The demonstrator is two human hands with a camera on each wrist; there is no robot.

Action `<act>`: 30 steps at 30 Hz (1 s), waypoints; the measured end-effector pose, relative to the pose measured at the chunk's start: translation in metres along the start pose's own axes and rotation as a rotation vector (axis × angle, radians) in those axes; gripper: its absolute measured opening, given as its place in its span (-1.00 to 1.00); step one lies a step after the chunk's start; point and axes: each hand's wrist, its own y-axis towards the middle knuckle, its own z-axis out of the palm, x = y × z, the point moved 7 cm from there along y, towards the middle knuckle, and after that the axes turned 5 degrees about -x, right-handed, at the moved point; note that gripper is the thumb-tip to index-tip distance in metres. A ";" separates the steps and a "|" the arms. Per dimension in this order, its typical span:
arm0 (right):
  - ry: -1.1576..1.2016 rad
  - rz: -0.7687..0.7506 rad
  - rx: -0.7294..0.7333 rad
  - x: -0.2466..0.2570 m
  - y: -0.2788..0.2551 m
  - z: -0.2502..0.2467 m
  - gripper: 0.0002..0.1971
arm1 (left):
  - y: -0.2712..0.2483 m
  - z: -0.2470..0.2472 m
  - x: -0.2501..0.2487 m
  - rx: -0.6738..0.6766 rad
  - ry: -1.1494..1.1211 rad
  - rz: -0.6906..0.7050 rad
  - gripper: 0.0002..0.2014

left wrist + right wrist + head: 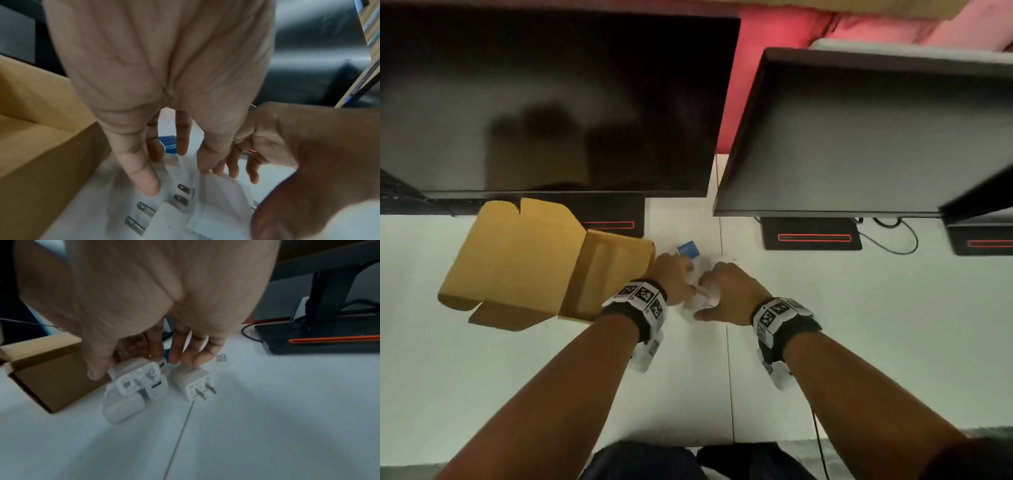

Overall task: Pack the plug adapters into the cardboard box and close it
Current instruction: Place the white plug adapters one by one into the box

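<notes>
Gathering step: both hands over the white plug adapters clustered on the desk, just right of the open cardboard box. Left hand and right hand have fingers spread, touching adapters, none lifted. Next, probably: clamp, carry into box.

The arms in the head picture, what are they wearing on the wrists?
Both forearms are bare, no sleeves. The left hand and right hand each have a black wristband behind them, topped by a white block printed with black-and-white square code markers. A small white camera unit hangs under each band.
</notes>
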 end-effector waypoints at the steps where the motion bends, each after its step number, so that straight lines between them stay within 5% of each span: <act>1: -0.017 -0.008 0.008 0.003 0.003 0.004 -0.38 | 0.003 -0.001 0.002 0.013 -0.003 0.008 -0.50; 10: -0.001 0.058 -0.037 0.007 0.011 0.018 -0.42 | 0.000 -0.007 0.009 -0.052 -0.175 0.013 -0.74; 19: 0.022 -0.018 -0.048 -0.004 0.022 0.011 -0.45 | -0.029 -0.043 0.050 -0.575 -0.144 -0.251 -0.68; 24: 0.009 -0.033 -0.042 -0.013 0.020 0.009 -0.50 | -0.040 -0.003 0.093 -0.317 -0.118 -0.607 -0.34; 30: 0.022 -0.012 -0.065 -0.041 0.009 0.003 -0.50 | -0.041 0.035 0.060 -0.111 -0.098 -0.510 -0.54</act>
